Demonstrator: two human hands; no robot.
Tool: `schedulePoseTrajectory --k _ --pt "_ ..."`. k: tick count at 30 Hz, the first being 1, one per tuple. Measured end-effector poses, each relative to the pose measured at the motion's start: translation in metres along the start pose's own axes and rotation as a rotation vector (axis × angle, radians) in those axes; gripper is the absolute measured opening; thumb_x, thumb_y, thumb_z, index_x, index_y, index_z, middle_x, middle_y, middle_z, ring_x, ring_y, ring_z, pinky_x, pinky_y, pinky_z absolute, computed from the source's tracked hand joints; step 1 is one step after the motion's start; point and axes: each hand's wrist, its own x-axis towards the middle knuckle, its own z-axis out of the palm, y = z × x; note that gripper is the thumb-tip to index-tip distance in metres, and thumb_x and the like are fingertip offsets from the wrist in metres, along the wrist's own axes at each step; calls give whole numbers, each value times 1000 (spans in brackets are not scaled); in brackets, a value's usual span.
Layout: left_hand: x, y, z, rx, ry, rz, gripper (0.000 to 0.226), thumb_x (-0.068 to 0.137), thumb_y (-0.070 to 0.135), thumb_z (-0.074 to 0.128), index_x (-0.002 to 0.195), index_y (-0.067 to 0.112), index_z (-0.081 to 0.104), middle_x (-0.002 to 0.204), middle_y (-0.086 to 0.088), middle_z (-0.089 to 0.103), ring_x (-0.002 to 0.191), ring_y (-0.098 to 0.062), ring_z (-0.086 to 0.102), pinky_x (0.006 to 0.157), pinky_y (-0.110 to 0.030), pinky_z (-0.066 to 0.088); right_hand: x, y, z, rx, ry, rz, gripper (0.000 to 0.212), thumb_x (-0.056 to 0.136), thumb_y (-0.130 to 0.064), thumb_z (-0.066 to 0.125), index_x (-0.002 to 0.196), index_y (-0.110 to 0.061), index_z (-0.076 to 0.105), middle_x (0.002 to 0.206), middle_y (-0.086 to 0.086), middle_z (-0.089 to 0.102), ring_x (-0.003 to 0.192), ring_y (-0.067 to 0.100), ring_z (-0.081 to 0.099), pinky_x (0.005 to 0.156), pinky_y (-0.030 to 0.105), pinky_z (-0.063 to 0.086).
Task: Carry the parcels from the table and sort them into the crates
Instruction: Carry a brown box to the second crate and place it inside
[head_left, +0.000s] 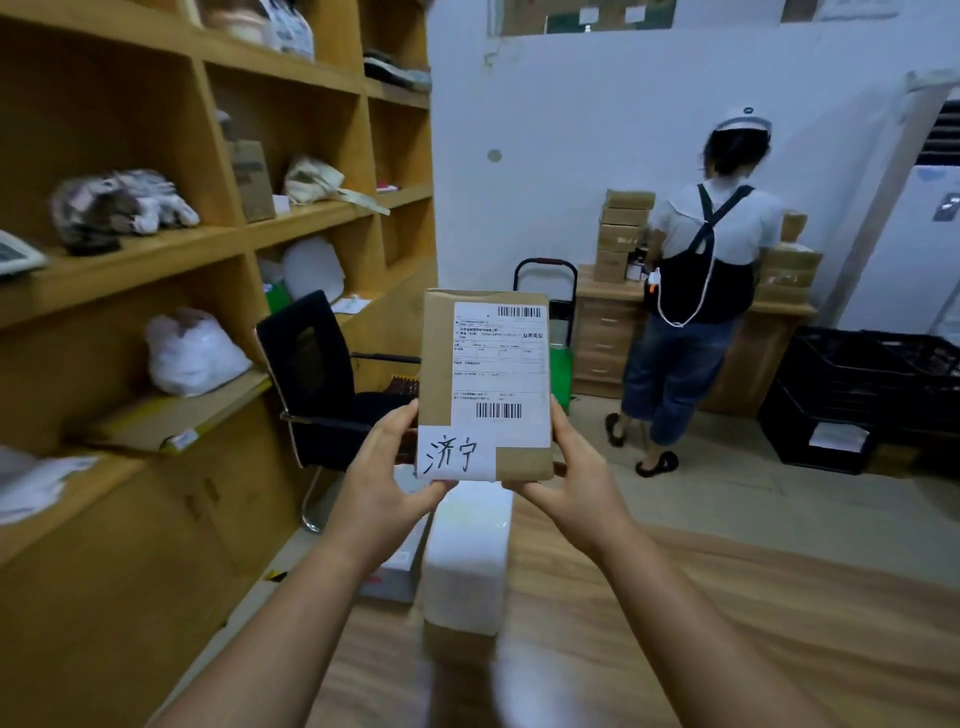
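I hold a brown cardboard parcel (485, 384) upright at chest height in front of me. It carries a white shipping label with barcodes and a white slip with handwritten characters at its lower left. My left hand (389, 467) grips its lower left edge, and my right hand (576, 467) grips its lower right edge. Black plastic crates (862, 395) are stacked on the floor at the far right. More brown parcels (621, 234) are piled on a wooden desk (602, 332) by the back wall.
Wooden shelves (182, 249) with bags fill the left side. A black office chair (322, 379) stands ahead on the left. A person (696, 291) stands with their back to me at the desk. White boxes (467, 551) lie on the floor below my hands.
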Motion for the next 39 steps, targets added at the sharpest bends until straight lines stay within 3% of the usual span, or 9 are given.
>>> schedulePoseTrajectory --k 6,12,18,21,24,27,29,33,39 --pt "-50 -18 -91 140 197 -146 86 71 24 86 138 47 36 125 30 48 112 3 53 88 -11 45 14 -34 96 169 -250 -90 99 77 -15 85 154 -37 27 126 -22 60 104 -16 57 78 4 43" --pt "-146 -34 -217 372 451 -381 86 72 30 84 143 40 35 134 20 47 115 4 49 95 -23 47 -1 -106 243 274 -583 -239 99 78 -29 84 153 -47 22 133 -31 55 118 -10 54 90 20 54" --pt "-251 -33 -330 577 694 -567 85 77 31 80 146 42 31 141 19 39 117 5 41 93 -15 39 -45 -198 383 387 -877 -380 98 77 -38 84 152 -50 21 134 -30 55 121 -9 51 88 11 47" --pt "-298 -30 -380 636 805 -616 85 77 31 80 146 40 31 143 19 38 121 5 40 98 -20 39 -72 -245 448 420 -982 -451 99 76 -38 85 152 -49 23 136 -29 54 124 -7 50 94 19 49" --pt "-340 -32 -429 711 885 -663 88 76 34 80 147 42 28 144 20 36 125 6 37 103 -24 38 -100 -292 501 471 -1072 -489 96 77 -36 85 141 -66 20 134 -35 50 121 -16 45 88 7 46" --pt "-383 -34 -468 762 951 -712 90 74 43 79 147 44 25 146 12 38 129 -9 44 106 -39 43 -131 -330 548 500 -1141 -516 97 77 -36 85 151 -53 24 135 -31 50 121 -13 46 85 2 43" --pt "-409 -31 -489 779 1005 -720 90 72 51 76 146 43 27 143 11 43 123 -13 51 101 -44 48 -151 -352 577 518 -1193 -550 98 76 -37 85 153 -48 25 138 -27 52 122 -10 48 93 14 49" --pt "-455 -19 -520 811 1105 -753 86 73 39 80 145 38 33 137 13 47 115 -5 54 95 -36 51 -194 -391 624 516 -1303 -613 104 75 -40 85 154 -47 18 145 -19 49 130 -2 46 105 30 47" --pt "-522 -1 -546 923 1275 -867 88 73 26 83 136 55 29 124 21 51 108 3 55 86 -18 47 -264 -439 684 586 -1505 -689 103 76 -38 85 153 -50 18 147 -20 46 130 -4 42 104 24 41"
